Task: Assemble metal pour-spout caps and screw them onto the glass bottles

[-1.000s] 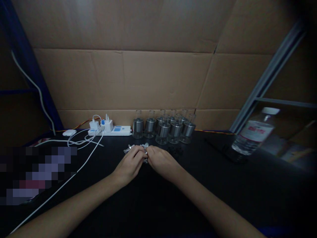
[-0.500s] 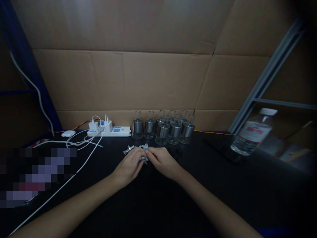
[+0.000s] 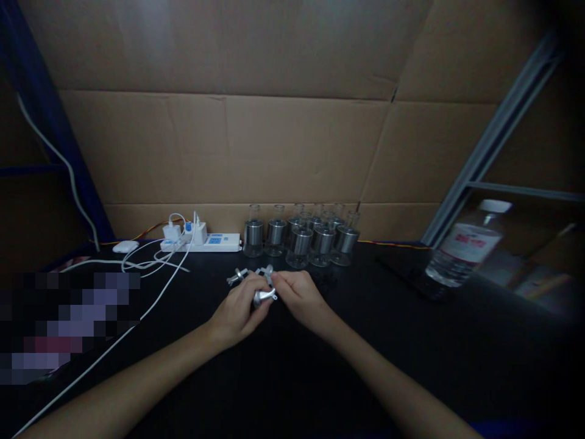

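In my left hand, thumb and fingers close around a small silver pour spout, its narrow, looped end pointing right. My right hand is closed right beside it, thumb against the curled fingers; whatever those fingers pinch is hidden. Just beyond the left fingers another silver spout lies on the black table. A further silver piece shows behind the gap between both hands. Past the right hand, some small dark pieces are hard to make out.
Several glass bottles with metal sleeves stand along the cardboard wall. Left of them is a power strip with plugged chargers and loose white cables. A water bottle stands at the right. A blurred-out patch covers the left side.
The silver spout in my left hand has turned into clearer view, tip now pointing right. My left fingers have shifted slightly around it; the right hand stays almost in place.
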Available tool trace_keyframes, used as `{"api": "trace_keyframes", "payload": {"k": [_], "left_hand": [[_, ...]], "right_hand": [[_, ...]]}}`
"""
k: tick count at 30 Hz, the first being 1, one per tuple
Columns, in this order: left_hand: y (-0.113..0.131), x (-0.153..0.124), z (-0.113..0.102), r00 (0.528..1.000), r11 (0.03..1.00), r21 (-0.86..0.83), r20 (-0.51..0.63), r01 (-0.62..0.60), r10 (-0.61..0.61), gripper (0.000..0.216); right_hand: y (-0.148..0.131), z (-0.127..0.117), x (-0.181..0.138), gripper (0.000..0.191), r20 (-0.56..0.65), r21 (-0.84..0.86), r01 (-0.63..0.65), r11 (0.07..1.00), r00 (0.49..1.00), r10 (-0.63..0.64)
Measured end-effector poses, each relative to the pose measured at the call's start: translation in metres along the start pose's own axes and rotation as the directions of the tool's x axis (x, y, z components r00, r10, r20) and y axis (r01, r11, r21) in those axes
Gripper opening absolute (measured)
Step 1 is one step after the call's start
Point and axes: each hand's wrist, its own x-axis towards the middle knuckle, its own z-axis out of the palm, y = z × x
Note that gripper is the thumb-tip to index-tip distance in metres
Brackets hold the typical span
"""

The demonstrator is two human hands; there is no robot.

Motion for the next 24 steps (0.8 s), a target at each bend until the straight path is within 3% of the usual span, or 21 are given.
{"api": "trace_keyframes", "payload": {"k": [12, 15, 18, 21, 24], "left_hand": [[0.008, 0.001, 0.002, 0.994, 0.972, -0.222, -0.056, 0.081, -0.095, 0.011], [0.007, -0.002, -0.002, 0.995, 0.969, -0.235, -0.040, 0.080, -0.092, 0.010], [0.002, -0.005, -0.006, 0.995, 0.971, -0.224, -0.035, 0.087, -0.098, 0.010], [-0.004, -0.004, -0.006, 0.978, 0.968, -0.198, -0.109, 0.153, -0.177, 0.009], [-0.008, 0.000, -0.004, 0.964, 0.964, -0.175, -0.139, 0.200, -0.225, 0.009]], "right_hand": [[-0.001, 0.011, -0.001, 0.038, -0.074, 0.319, -0.091, 0.943, 0.990, 0.120], [0.003, 0.000, 0.003, 0.036, -0.111, 0.572, -0.126, 0.811, 0.967, 0.228], [0.015, -0.030, 0.008, 0.036, -0.277, 0.773, -0.023, 0.634, 0.887, 0.370], [0.030, -0.057, 0.009, 0.035, -0.352, 0.717, -0.004, 0.697, 0.862, 0.366], [0.038, -0.061, 0.008, 0.029, -0.375, 0.417, -0.094, 0.904, 0.888, 0.266]]}}
